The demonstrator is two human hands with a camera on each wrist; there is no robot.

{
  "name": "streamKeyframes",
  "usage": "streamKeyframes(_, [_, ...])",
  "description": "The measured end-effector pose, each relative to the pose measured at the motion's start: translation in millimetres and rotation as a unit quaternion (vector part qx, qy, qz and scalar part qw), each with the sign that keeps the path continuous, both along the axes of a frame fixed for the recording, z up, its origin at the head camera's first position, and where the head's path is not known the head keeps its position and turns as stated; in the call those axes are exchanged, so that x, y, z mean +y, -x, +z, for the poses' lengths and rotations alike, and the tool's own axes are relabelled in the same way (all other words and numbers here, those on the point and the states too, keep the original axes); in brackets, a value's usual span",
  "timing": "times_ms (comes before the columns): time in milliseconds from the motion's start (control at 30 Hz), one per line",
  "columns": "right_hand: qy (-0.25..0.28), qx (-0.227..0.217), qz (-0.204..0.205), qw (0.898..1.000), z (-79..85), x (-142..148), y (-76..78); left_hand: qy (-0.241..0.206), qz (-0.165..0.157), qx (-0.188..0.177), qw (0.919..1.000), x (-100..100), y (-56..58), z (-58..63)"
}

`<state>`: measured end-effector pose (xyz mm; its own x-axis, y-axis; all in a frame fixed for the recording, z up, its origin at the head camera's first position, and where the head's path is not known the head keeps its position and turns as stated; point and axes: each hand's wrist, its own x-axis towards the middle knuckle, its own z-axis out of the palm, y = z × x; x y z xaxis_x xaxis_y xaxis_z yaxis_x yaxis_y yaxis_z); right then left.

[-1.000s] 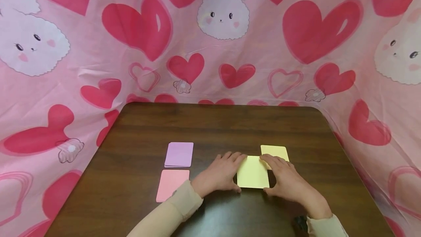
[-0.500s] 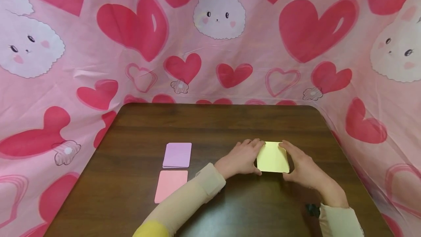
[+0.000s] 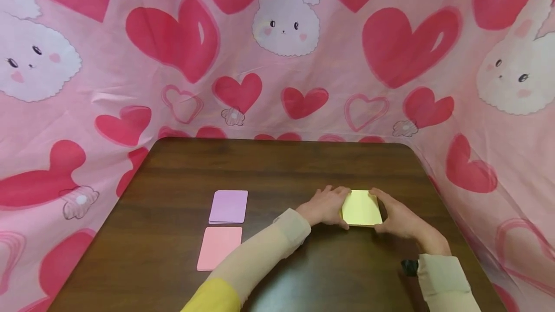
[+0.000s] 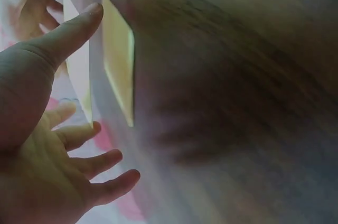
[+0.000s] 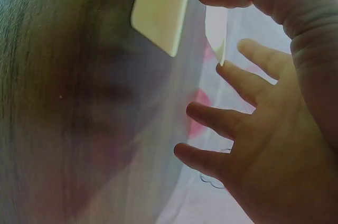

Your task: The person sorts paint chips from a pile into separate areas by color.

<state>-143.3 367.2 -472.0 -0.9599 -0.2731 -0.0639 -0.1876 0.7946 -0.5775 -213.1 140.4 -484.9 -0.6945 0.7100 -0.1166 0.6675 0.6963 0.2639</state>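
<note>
A square yellow card [image 3: 362, 208] is held level between both hands at the right of the table. My left hand [image 3: 324, 207] grips its left side, thumb at the near corner and forefinger at the far one. On the opposite side my right hand [image 3: 398, 218] grips it the same way, its other fingers spread in the right wrist view. Both wrist views show a gap under the held card, with a second yellow card [image 4: 120, 57] lying on the wood below. From the head view that lower card is almost wholly hidden.
Left of the hands lie a stack of purple cards [image 3: 228, 206] and, nearer, a pink card [image 3: 219, 248], which the left sleeve [image 3: 264, 249] partly overlaps. Pink cloth [image 3: 269, 100] with hearts and rabbits surrounds the dark wooden table [image 3: 260, 162].
Both hands have carried the yellow card right and away from me, until it covers the other yellow card. Over the last half second it has come down slightly.
</note>
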Motion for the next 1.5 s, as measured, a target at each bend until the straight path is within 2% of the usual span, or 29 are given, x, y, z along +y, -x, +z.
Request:
streamKeyframes(233, [-0.013, -0.044, 0.004, 0.999, -17.8, 2.2, 7.7, 0.020, 0.008, -0.030, 0.9993, 2.5, 4.7, -14.3])
streamKeyframes(433, [-0.022, -0.066, -0.001, 0.998, -23.0, 1.0, 10.2, 0.035, 0.016, -0.018, 0.9991, 5.6, 4.4, -15.5])
streamKeyframes(667, [-0.053, -0.096, -0.021, 0.994, -21.9, 0.7, 10.4, 0.042, 0.021, -0.016, 0.9988, 6.0, 4.8, -17.3])
streamKeyframes(1033, [-0.058, -0.097, -0.025, 0.993, -20.9, 0.7, 8.9, 0.044, 0.018, -0.015, 0.9988, 8.9, 4.0, -21.4])
streamKeyframes(1300, [-0.066, -0.080, -0.026, 0.994, -23.9, 0.3, 6.8, 0.052, 0.022, -0.018, 0.9982, 7.5, 2.6, -20.5])
streamKeyframes(1500, [-0.042, -0.075, -0.013, 0.996, -19.7, -5.3, 4.2, 0.049, 0.020, -0.022, 0.9984, 0.0, -0.2, -17.1])
